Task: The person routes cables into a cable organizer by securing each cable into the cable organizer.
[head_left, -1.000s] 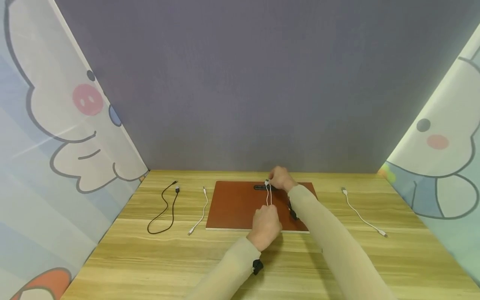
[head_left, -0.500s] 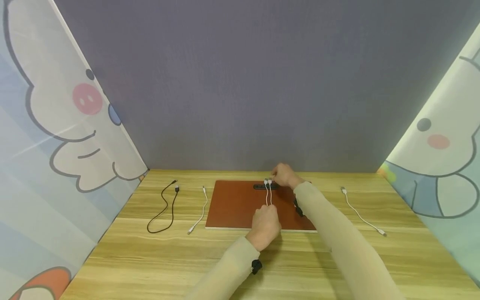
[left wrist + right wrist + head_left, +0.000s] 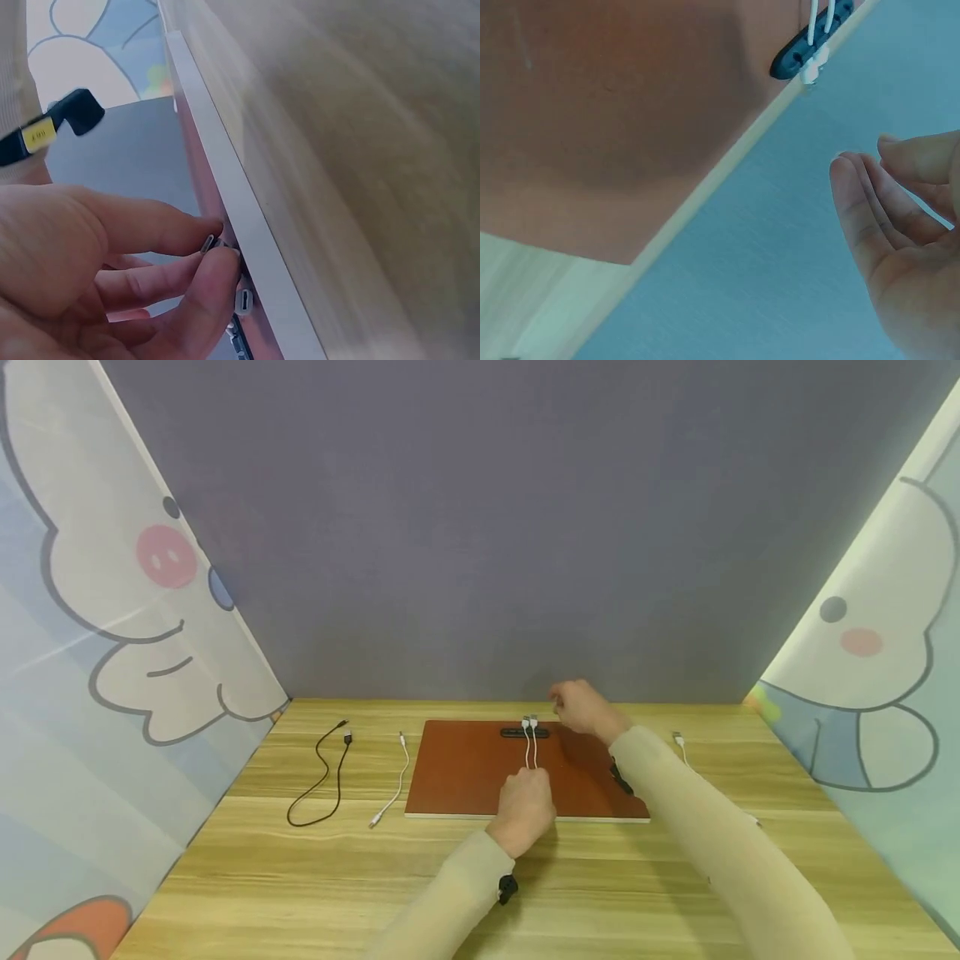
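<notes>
Two white USB cables [image 3: 536, 750] run side by side through a black cable organizer [image 3: 783, 64] at the far edge of a reddish-brown board [image 3: 456, 768]. Their white USB plugs [image 3: 810, 73] lie just past the organizer's far side. At the board's near edge my left hand [image 3: 523, 806] holds the cables' near ends. In the left wrist view, thumb and fingers pinch one small connector [image 3: 209, 244], with a second connector [image 3: 244, 302] right beside the thumb. My right hand [image 3: 585, 706], fingers loosely bent, is off to the organizer's right and holds nothing.
On the wooden table [image 3: 300, 885], a black cable [image 3: 337, 785] and a short white cable [image 3: 403, 777] lie left of the board. Another white cable [image 3: 680, 743] lies to the right, partly behind the right sleeve. A grey panel [image 3: 480, 527] rises behind the table.
My right hand has drawn away from the USB plugs, moving right and slightly back, leaving both plugs at the organizer. My left hand keeps its hold; the head view has shifted slightly.
</notes>
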`<state>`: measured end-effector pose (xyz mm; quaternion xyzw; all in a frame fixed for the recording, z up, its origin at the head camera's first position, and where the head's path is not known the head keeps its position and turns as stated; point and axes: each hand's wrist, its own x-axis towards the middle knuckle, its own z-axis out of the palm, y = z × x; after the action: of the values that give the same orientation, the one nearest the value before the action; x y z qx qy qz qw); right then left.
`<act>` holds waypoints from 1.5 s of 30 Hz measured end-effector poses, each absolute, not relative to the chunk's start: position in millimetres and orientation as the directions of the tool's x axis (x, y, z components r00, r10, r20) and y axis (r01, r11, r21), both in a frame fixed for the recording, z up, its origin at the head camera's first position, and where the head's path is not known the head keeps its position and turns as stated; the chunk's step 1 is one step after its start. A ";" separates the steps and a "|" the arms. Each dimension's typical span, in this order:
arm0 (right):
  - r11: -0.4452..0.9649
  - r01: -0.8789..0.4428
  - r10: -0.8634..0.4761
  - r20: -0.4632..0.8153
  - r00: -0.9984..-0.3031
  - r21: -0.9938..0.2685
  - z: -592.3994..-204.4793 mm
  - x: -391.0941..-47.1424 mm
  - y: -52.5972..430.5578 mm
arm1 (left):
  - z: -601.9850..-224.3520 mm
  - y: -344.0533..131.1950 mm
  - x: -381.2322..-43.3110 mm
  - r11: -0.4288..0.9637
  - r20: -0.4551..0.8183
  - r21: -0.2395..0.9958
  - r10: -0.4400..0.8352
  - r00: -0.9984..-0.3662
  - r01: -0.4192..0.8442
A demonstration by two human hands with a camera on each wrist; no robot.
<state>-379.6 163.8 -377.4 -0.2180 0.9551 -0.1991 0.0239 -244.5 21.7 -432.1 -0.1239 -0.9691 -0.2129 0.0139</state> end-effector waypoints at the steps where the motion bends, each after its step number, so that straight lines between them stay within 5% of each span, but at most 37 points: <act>1: 0.824 -0.423 -0.437 0.053 -0.898 -0.377 -376.0 -376.9 163.9 | -431.7 21.4 -244.7 0.878 0.069 0.410 0.241 -0.968 0.247; 23: 0.818 -0.469 -0.404 0.248 -0.880 -0.333 -360.6 -344.5 226.8 | -429.2 24.4 -244.9 0.896 0.017 0.360 0.271 -0.962 0.258; 45: 0.922 -0.203 -0.200 0.042 -0.979 -0.329 -376.1 -357.4 316.0 | -429.4 20.0 -248.0 0.881 0.010 0.399 0.273 -0.962 0.254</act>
<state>-357.4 316.0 -376.1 -0.1027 0.9804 -0.1680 -0.0037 -248.0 20.0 -429.4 -0.1359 -0.9695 -0.2026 -0.0233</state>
